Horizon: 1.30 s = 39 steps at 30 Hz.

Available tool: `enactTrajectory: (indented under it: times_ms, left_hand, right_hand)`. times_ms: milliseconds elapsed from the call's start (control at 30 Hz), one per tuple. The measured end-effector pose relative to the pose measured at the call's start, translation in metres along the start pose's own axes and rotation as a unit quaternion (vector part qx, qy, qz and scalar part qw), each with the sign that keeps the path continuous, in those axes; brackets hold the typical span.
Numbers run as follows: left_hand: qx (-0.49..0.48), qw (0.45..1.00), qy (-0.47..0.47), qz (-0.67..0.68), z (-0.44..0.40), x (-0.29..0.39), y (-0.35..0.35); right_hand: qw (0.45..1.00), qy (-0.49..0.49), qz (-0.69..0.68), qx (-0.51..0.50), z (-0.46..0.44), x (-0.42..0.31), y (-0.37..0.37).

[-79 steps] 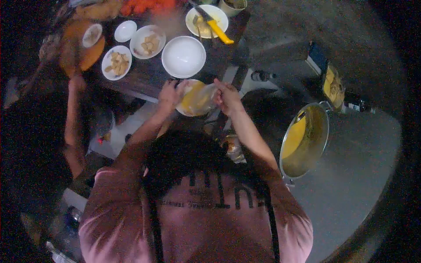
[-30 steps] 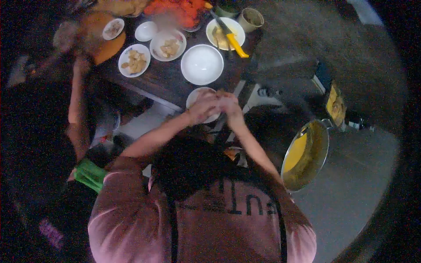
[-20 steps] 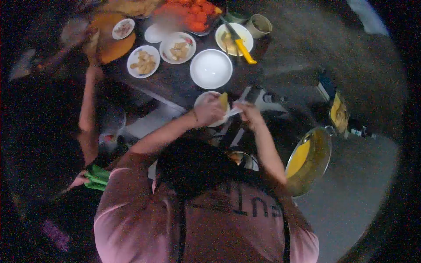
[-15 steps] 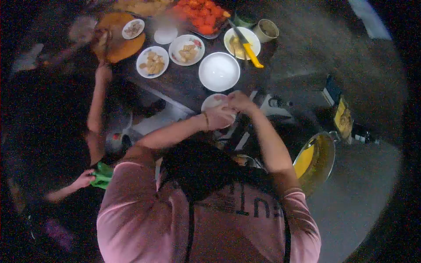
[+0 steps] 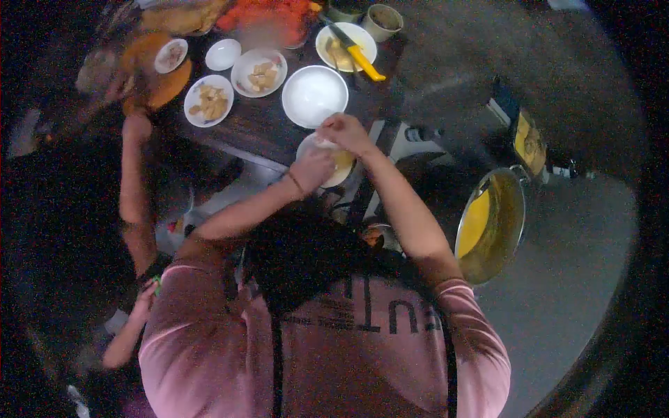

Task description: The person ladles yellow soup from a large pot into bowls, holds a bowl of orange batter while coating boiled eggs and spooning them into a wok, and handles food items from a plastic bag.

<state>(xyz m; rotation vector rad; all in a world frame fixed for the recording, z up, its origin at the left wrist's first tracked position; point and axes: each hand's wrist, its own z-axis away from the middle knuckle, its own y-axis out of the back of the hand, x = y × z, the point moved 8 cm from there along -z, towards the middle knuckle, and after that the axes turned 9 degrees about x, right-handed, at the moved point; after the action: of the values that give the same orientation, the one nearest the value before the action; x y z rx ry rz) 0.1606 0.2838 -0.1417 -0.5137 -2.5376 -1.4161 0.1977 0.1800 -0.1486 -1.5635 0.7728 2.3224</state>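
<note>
My left hand is closed over a small white bowl near the table's edge. Yellowish contents show inside the bowl, to the right of that hand. Just above, my right hand has its fingers pinched together by the bowl's far rim. What either hand holds is blurred and too small to make out. A larger white bowl stands right beyond my right hand, with only a bright white inside showing. I cannot tell what supports the small bowl.
A yellow-handled knife lies across a plate. Plates of pale pieces stand left, near a round orange board. Another person's hand reaches in there. A large metal pot with yellow contents sits right.
The view has shifted, so the table's things sit further left. My left hand's fingers have curled in, uncovering yellowish contents. My right hand has moved up towards the larger bowl.
</note>
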Motion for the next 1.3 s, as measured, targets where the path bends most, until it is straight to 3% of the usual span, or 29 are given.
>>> enactTrajectory:
  times_ms: [33, 67, 100, 133, 167, 200, 233, 267, 300, 367, 400, 467, 533, 600, 667, 700, 733, 800, 867, 933, 1000, 1067, 1100, 1200, 1267, 1300]
  left_hand:
    - [-0.005, 0.991, 0.13, 0.033, -0.002, -0.016, 0.018]
    - [-0.008, 0.965, 0.255, 0.064, 0.002, -0.028, 0.024]
    - [-0.006, 0.966, 0.251, 0.063, 0.009, -0.028, 0.015]
    - [0.058, 0.895, 0.362, 0.256, 0.028, -0.041, -0.005]
    - [0.116, 0.771, 0.452, 0.434, 0.044, -0.05, -0.023]
    - [0.115, 0.772, 0.448, 0.436, 0.039, -0.044, -0.013]
    - [0.138, 0.728, 0.52, 0.425, 0.038, -0.043, 0.003]
    - [0.158, 0.678, 0.589, 0.411, 0.041, -0.04, 0.017]
    - [0.157, 0.677, 0.588, 0.413, 0.031, -0.031, 0.025]
    - [0.131, 0.555, 0.674, 0.47, 0.038, -0.019, 0.022]
    - [0.131, 0.556, 0.673, 0.47, 0.05, -0.027, 0.001]
    - [0.182, 0.559, 0.505, 0.631, 0.056, -0.048, -0.045]
    - [0.189, 0.57, 0.471, 0.646, 0.05, -0.056, -0.028]
    - [0.198, 0.572, 0.445, 0.66, 0.033, -0.056, 0.0]
    - [0.192, 0.817, 0.216, 0.499, -0.011, -0.039, 0.07]
    - [0.17, 0.876, 0.184, 0.412, -0.023, -0.032, 0.096]
    - [0.178, 0.875, 0.19, 0.408, -0.034, -0.03, 0.115]
    - [0.115, 0.952, 0.149, 0.24, -0.054, -0.015, 0.131]
    - [0.156, 0.944, 0.168, 0.238, -0.052, -0.016, 0.142]
    - [0.121, 0.942, 0.183, 0.256, -0.056, -0.001, 0.155]
    - [0.108, 0.936, 0.251, 0.22, -0.061, 0.006, 0.181]
    - [0.167, 0.886, 0.295, 0.318, -0.05, 0.004, 0.195]
    - [0.179, 0.883, 0.316, 0.298, -0.042, 0.001, 0.194]
    - [0.26, 0.839, 0.381, 0.291, -0.003, -0.005, 0.184]
    - [0.306, 0.762, 0.415, 0.392, 0.023, -0.005, 0.172]
    - [0.316, 0.761, 0.426, 0.375, 0.027, 0.0, 0.181]
  right_hand:
    - [0.994, 0.018, 0.061, 0.094, 0.001, 0.005, 0.017]
    - [0.993, 0.026, 0.06, 0.101, 0.018, -0.008, 0.029]
    - [0.989, 0.003, 0.094, 0.118, 0.043, -0.027, 0.038]
    - [0.983, -0.019, 0.127, 0.134, 0.064, -0.037, 0.042]
    - [0.984, -0.074, 0.11, 0.121, 0.073, -0.003, 0.035]
    - [0.981, -0.13, 0.092, 0.109, 0.082, 0.036, 0.026]
    - [0.981, -0.127, 0.093, 0.113, 0.09, 0.046, 0.014]
    - [0.966, -0.231, -0.07, 0.094, 0.103, 0.068, -0.01]
    - [0.914, -0.328, -0.23, 0.069, 0.117, 0.075, -0.029]
    - [0.896, -0.337, -0.277, 0.08, 0.122, 0.051, -0.038]
    - [0.877, -0.343, -0.323, 0.089, 0.124, 0.036, -0.041]
    - [0.89, -0.334, -0.297, 0.091, 0.123, 0.029, -0.032]
    - [0.902, -0.324, -0.269, 0.094, 0.121, 0.018, -0.011]
    - [0.978, -0.21, 0.0, 0.009, 0.111, -0.018, 0.021]
    - [0.985, -0.154, 0.075, 0.029, 0.107, -0.058, 0.042]
    - [0.974, 0.05, 0.219, 0.026, 0.1, -0.099, 0.045]
    - [0.903, 0.253, 0.346, 0.019, 0.106, -0.137, 0.04]
    - [0.886, 0.248, 0.392, -0.016, 0.104, -0.164, 0.036]
    - [0.858, 0.271, 0.431, -0.058, 0.102, -0.191, 0.028]
    - [0.827, 0.361, 0.403, -0.153, 0.109, -0.218, 0.02]
    - [0.815, 0.385, 0.384, -0.202, 0.102, -0.218, 0.016]
    - [0.835, 0.338, 0.357, -0.248, 0.082, -0.21, 0.007]
    - [0.794, 0.408, 0.336, -0.299, 0.084, -0.217, -0.006]
    - [0.74, 0.463, 0.305, -0.38, 0.075, -0.208, -0.038]
    - [0.72, 0.492, 0.278, -0.402, 0.076, -0.201, -0.063]
    - [0.667, 0.509, 0.343, -0.421, 0.078, -0.188, -0.079]
